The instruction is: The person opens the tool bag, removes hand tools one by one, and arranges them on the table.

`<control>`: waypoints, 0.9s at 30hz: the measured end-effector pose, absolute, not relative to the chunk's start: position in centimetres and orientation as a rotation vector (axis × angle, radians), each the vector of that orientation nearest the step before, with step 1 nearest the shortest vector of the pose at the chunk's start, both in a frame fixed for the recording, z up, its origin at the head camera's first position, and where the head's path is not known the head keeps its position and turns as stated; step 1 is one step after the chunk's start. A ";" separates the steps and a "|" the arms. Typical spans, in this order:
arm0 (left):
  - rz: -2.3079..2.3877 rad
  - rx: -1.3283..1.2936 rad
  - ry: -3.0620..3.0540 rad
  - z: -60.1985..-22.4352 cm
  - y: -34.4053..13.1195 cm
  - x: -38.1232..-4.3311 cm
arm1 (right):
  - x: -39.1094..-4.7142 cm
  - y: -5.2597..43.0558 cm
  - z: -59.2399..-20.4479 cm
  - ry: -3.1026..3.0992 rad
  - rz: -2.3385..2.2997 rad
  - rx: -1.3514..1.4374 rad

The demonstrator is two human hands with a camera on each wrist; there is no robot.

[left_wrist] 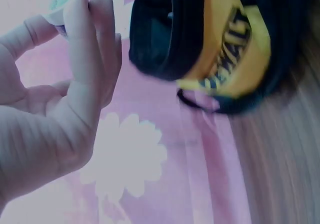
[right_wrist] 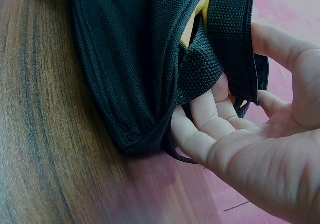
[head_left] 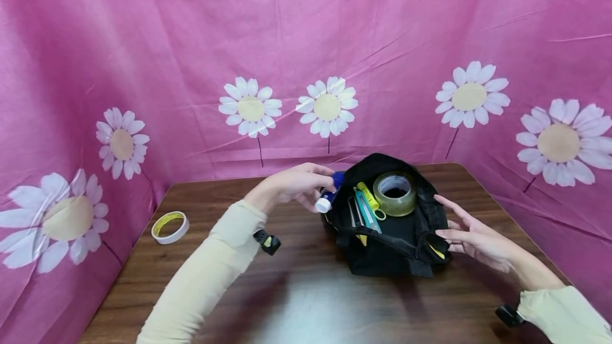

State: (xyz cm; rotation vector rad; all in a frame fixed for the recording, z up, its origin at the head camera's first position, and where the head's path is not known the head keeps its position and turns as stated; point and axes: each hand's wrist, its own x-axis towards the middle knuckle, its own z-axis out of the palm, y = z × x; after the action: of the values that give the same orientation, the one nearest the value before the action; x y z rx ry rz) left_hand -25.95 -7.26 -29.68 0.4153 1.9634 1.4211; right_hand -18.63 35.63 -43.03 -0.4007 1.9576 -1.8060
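My left hand (head_left: 303, 187) pinches a blue tube with a white cap (head_left: 323, 204) beside the left rim of a black tool bag (head_left: 382, 260). In the left wrist view the bag's side shows a yellow panel with DEWALT lettering (left_wrist: 232, 51). My right hand (head_left: 483, 238) grips the bag's right edge; in the right wrist view its fingers curl under a black strap (right_wrist: 200, 71). Inside the open bag lie a roll of clear tape (head_left: 400, 205), a yellow marker (head_left: 367, 195), a teal cutter (head_left: 367, 214) and a yellow-looped item (head_left: 380, 215).
A white tape roll with a yellow core (head_left: 170, 228) lies at the left of the brown wooden table (head_left: 306, 301). Pink cloth (head_left: 296, 25) with daisies hangs behind the table and along both sides. The bag stands near the back right.
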 end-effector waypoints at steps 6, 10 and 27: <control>1.555 0.367 1.923 -30.5 -12.6 -25.5 | -18.7 35.5 -43.4 1.977 -1.803 -0.407; 1.673 0.329 1.834 -32.3 -16.1 -25.2 | -18.7 35.4 -43.3 2.005 -1.786 -0.378; 1.922 0.085 1.607 -42.0 -27.6 -21.1 | -18.8 35.3 -43.3 2.010 -1.779 -0.368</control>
State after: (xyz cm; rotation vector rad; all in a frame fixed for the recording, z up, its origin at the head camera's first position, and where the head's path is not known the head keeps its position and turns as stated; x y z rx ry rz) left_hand -21.13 -27.59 -42.00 0.0850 1.6069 1.9221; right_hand -18.75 35.29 -43.26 -0.3676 2.0096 -1.7795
